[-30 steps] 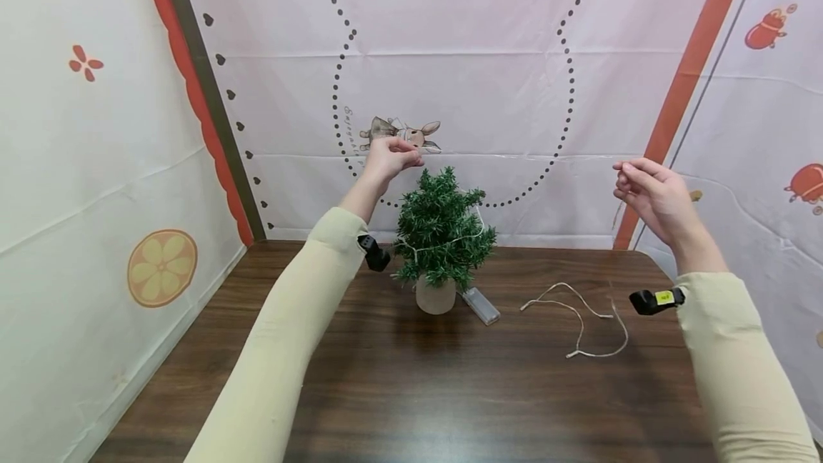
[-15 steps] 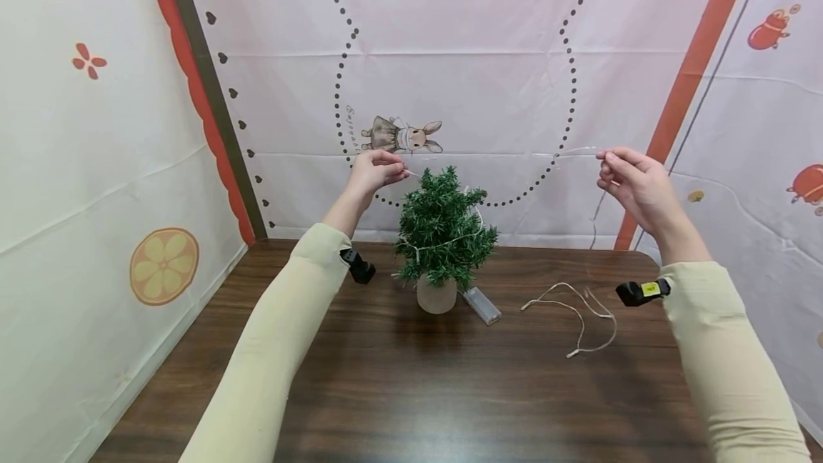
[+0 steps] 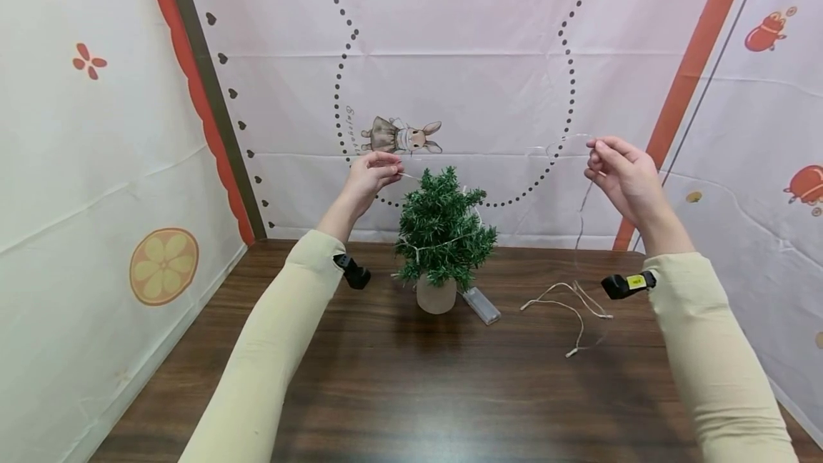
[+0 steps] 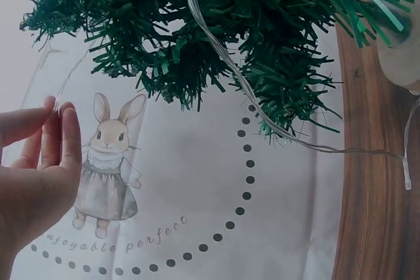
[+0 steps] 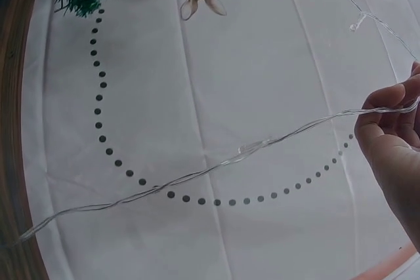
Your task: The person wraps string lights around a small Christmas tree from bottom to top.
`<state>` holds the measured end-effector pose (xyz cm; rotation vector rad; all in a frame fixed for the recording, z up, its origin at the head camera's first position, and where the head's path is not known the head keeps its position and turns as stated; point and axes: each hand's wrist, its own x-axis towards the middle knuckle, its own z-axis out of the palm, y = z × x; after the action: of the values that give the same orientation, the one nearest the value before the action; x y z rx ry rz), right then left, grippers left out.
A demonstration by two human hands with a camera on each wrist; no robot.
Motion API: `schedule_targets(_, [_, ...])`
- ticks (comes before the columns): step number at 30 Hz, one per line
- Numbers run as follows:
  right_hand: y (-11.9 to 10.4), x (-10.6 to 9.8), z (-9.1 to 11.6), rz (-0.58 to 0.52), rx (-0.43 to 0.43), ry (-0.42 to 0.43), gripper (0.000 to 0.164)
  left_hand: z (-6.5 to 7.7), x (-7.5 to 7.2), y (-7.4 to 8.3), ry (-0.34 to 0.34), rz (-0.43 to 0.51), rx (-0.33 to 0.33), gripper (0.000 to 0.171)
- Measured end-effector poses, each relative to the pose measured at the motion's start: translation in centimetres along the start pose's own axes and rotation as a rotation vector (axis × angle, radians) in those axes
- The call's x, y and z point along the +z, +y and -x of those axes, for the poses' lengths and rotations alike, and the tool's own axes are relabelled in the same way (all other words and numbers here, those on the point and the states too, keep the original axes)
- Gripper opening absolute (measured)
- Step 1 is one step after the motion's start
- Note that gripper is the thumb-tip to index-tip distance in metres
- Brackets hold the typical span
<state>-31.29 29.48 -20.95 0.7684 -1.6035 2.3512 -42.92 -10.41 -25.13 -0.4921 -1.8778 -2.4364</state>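
A small green artificial Christmas tree (image 3: 444, 231) stands upright in a pale round pot (image 3: 436, 297). A thin clear string of lights (image 3: 444, 243) is draped around its middle. Just left of the treetop, my left hand (image 3: 373, 178) pinches the string between thumb and fingertips, as the left wrist view also shows. Well to the right, my right hand (image 3: 624, 170) is raised and pinches another stretch of the wire (image 5: 249, 149). From that hand the strand hangs to the loose end (image 3: 572, 313) on the table. Against the pale cloth the span between the hands is hard to see.
A clear battery box (image 3: 481, 306) lies beside the pot on the dark wooden table (image 3: 411, 391). Close behind the tree hangs a printed cloth (image 3: 450, 91) with a rabbit picture (image 3: 401, 136). More cloth walls enclose the left and right sides.
My left hand has moved left and slightly lower, away from above the treetop. The right hand has come inward to the left and a little higher, drawing the loose string on the table along.
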Motion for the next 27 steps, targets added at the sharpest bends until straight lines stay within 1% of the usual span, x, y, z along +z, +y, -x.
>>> schedule_targets(3, [0.0,0.3,-0.2,-0.016,-0.007,0.001,0.014,0.1,-0.2,0.0,-0.022,0.049,0.004,0.016])
schedule_targets(5, [0.0,0.4,-0.4,-0.040,-0.014,-0.007,0.014,0.2,-0.3,0.0,-0.039,0.060,0.012,0.013])
schedule_targets(11, [0.3,0.5,-0.6,-0.100,-0.024,-0.033,0.014,0.4,-0.7,-0.3,-0.080,0.025,0.053,0.012])
schedule_targets(15, [0.4,0.7,-0.6,-0.129,-0.019,-0.050,0.015,0.5,-1.1,-0.3,-0.103,0.013,0.066,0.009])
schedule_targets(18, [0.5,1.0,-0.4,-0.144,-0.012,-0.078,0.015,0.6,-1.5,-0.4,-0.145,0.006,0.078,0.007])
schedule_targets(22, [0.6,1.4,0.1,-0.146,0.001,-0.122,0.016,1.0,-2.3,-0.7,-0.214,0.005,0.115,0.008])
schedule_targets(27, [0.8,1.7,0.6,-0.130,-0.004,-0.147,0.018,1.5,-3.2,-1.3,-0.269,-0.002,0.147,0.009])
